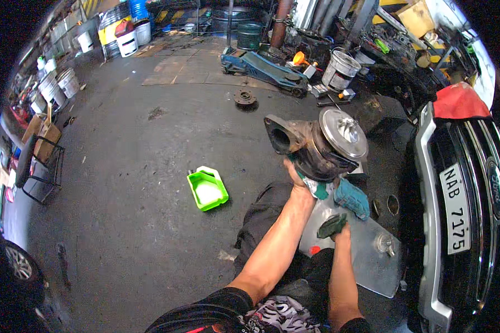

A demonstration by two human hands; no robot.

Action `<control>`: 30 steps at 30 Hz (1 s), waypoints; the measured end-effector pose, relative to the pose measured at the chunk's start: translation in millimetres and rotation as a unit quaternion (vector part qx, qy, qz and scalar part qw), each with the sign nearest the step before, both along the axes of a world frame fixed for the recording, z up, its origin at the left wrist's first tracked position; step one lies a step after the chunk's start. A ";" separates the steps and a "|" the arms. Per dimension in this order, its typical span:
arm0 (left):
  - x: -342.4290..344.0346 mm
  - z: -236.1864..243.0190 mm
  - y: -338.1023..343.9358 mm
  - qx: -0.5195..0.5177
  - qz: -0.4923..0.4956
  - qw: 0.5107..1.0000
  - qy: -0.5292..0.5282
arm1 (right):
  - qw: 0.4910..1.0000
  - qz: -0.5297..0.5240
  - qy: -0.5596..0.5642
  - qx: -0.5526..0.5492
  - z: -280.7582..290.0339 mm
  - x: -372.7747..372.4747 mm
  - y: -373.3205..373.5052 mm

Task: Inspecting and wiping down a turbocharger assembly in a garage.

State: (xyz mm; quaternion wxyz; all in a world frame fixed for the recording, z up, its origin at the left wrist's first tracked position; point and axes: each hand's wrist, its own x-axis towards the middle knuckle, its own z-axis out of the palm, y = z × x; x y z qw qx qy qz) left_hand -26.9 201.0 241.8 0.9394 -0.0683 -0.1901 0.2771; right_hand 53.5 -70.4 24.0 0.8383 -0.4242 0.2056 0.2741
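Note:
A turbocharger (315,145) with a rusty brown flanged housing and a bright silver wheel end is held up in front of me. My left hand (295,173) grips it from below, with a green and white cloth (320,189) against its underside. Lower and to the right, my right hand (343,231) is closed on a dark green rag (332,225), apart from the turbocharger. Close by lies a blue cloth bundle (352,198). Beneath my hands is a grey metal sheet (366,263) bearing a small round metal part (385,243).
A cut-open bright green container (208,188) stands on the floor to the left. Farther off are a round flanged hub (245,98), a blue floor jack (264,69) and a white bucket (340,70). A vehicle's front bumper (428,222) borders the right side.

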 end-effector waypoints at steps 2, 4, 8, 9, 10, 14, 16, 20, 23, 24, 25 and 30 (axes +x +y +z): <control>-9.0 -4.2 0.6 -0.006 0.008 1.000 0.017 | 0.996 -0.049 0.067 -0.002 -14.4 -9.6 10.8; -0.2 7.9 -6.9 -0.012 -0.003 1.000 0.009 | 0.997 -0.033 0.039 0.049 -15.1 18.4 -6.4; -10.7 -6.9 5.7 0.006 0.026 0.998 -0.053 | 0.999 -0.010 -0.015 -0.050 22.4 25.3 40.4; -2.3 2.5 2.0 -0.006 0.005 1.000 -0.029 | 0.997 -0.048 -0.061 -0.028 28.1 44.0 24.5; -7.8 2.8 6.0 -0.016 -0.001 1.000 0.014 | 0.993 -0.070 -0.090 -0.005 34.1 41.0 30.7; 7.9 32.2 -15.7 -0.024 -0.027 0.999 0.023 | 0.689 -0.003 -0.247 -0.682 47.3 71.7 -21.0; -1.9 21.6 -1.7 -0.022 0.004 0.999 0.037 | 0.659 0.093 -0.261 -0.700 63.1 43.4 4.7; -10.5 3.9 3.8 0.010 0.003 1.000 0.001 | 0.844 0.068 -0.344 -0.407 154.7 8.5 48.9; -12.9 7.0 4.2 -0.024 0.032 0.989 0.142 | 0.825 -0.021 -0.461 -0.325 241.6 -14.8 81.3; -12.1 3.3 5.2 -0.022 0.027 0.989 0.141 | 0.790 -0.036 -0.526 -0.313 272.7 -26.8 89.8; -10.1 -2.2 7.1 0.013 0.016 1.000 0.017 | 0.751 -0.049 -0.587 -0.299 296.4 -36.0 96.0; -4.3 8.2 2.0 0.015 -0.035 0.995 -0.089 | 0.595 0.011 -0.761 -0.259 375.4 -74.3 126.6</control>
